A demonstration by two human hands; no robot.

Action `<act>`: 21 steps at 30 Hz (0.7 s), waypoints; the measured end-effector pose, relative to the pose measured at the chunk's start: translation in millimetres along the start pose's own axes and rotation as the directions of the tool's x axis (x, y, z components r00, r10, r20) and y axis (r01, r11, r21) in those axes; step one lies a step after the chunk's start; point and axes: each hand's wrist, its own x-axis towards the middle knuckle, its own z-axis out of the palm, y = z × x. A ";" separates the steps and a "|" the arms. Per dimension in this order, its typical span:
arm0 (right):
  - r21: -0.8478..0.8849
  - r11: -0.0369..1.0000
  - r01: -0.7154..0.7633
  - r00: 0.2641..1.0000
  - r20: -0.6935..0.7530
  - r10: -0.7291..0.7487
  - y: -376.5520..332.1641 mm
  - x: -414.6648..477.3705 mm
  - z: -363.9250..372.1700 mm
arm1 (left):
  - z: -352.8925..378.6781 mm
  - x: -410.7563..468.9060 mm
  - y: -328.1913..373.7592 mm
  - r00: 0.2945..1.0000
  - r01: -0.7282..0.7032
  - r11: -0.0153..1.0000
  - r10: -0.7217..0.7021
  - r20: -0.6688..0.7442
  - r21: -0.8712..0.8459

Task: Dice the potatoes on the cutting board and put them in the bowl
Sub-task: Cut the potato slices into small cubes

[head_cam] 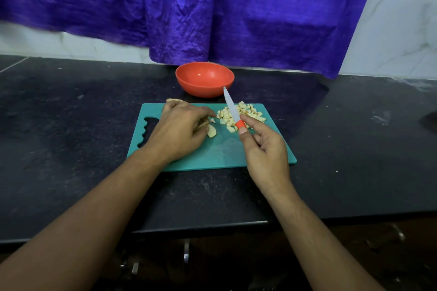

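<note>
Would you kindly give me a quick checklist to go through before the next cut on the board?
1. The right hand grips the knife by its orange handle: ok.
2. The blade is apart from the left hand: ok.
3. The left hand steadies the uncut potato piece: cannot tell, the fingers hide the contact.
4. The cutting board lies flat on the counter: ok.
5. The bowl stands empty just behind the board: ok.
</note>
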 end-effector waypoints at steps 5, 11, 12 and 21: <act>-0.001 1.000 -0.004 1.000 -0.002 0.004 -0.6 -0.7 -1.9 | -4.6 -1.4 -1.2 0.998 -0.062 0.997 0.063 0.015 -0.039; 0.003 1.000 -0.013 1.000 -0.005 0.013 -0.7 -1.6 -2.6 | -9.0 -4.2 -9.6 0.998 -0.049 0.998 0.051 0.044 -0.042; 0.003 1.000 -0.015 1.000 -0.004 0.015 -0.8 -1.3 -2.6 | -9.0 -4.1 -9.3 0.996 -0.051 0.998 0.053 0.077 -0.023; 0.021 1.000 -0.011 1.000 -0.004 0.011 0.1 -0.8 -1.9 | 2.9 -0.2 -1.0 0.999 -0.023 0.997 0.021 0.039 0.072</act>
